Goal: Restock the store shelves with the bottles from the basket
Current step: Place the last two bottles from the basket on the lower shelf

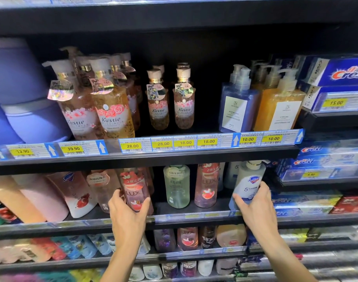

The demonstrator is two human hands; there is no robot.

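Shelf (pixel 194 222) restock, two bottles gripped
Left hand (pixel 127 210) fingers (pixel 144 203) wrap pink LUX bottle (pixel 134 188); right hand (pixel 255 206) grips white Safeguard bottle (pixel 248 180), "5" label.

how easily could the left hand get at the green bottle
Probably yes, once freed: the left hand grips the pink bottle just beside the green bottle, which stands near the front of the shelf with nothing before it.

Arms extended forward; left hand (pixel 129 210) grips pink bottle (pixel 134 185), right hand (pixel 255 204) white bottle (pixel 250 176).
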